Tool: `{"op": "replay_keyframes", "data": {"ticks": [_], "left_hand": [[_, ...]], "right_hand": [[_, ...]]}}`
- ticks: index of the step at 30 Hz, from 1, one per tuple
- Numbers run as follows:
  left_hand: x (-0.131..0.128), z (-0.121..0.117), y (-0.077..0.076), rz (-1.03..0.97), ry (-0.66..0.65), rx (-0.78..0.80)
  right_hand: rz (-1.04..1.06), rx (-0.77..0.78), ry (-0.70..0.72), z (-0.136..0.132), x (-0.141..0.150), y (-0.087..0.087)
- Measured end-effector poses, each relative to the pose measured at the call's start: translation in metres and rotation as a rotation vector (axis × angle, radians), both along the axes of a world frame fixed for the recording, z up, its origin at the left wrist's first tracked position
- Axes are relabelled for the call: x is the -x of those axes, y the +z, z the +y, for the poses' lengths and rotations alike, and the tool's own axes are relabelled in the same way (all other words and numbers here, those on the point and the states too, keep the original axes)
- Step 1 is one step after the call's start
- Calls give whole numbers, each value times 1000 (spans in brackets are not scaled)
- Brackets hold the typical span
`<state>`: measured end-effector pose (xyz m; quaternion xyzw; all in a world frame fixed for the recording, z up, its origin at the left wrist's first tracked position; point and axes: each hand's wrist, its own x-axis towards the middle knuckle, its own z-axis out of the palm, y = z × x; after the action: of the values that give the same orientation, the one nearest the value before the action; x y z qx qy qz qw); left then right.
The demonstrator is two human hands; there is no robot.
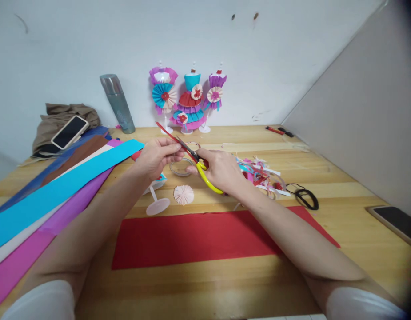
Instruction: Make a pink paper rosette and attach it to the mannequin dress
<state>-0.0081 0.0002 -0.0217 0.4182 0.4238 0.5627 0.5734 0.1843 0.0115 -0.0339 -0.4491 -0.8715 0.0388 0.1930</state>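
My left hand (pixel 156 155) pinches a narrow red paper strip (pixel 165 131) that slants up to the left. My right hand (pixel 221 171) grips yellow-handled scissors (pixel 205 175), and their dark blades meet the strip just right of my left fingers. Below the hands lie a small clear round dish (pixel 181 167), a folded pale pink paper rosette (pixel 183 194) and a white doll stand (pixel 157 204) on its side. A large red paper sheet (pixel 192 240) lies flat in front of me on the wooden table (pixel 341 213).
Long paper sheets in cyan (pixel 58 191), magenta, white and brown lie at the left. Three paper-dress dolls (pixel 188 100) and a metal flask (pixel 117 103) stand by the wall. A scrap pile (pixel 261 173), black bands (pixel 307 198) and two phones (pixel 69 131) (pixel 397 222) lie around.
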Motion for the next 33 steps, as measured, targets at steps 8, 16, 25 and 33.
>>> {"op": "replay_keyframes", "data": {"ticks": [8,16,25,33], "left_hand": [[0,1,-2,-49,-52,38],[-1,1,-1,-85,-64,95],[0,2,-1,-101,-63,99],[1,5,-3,-73,-69,91]], "right_hand": [[-98,-54,-61,-3,2,2],[-137,-79,-68,-3,3,1],[-128,-60,-72,-2,3,0],[-46,-13,-33,0,2,-3]]}}
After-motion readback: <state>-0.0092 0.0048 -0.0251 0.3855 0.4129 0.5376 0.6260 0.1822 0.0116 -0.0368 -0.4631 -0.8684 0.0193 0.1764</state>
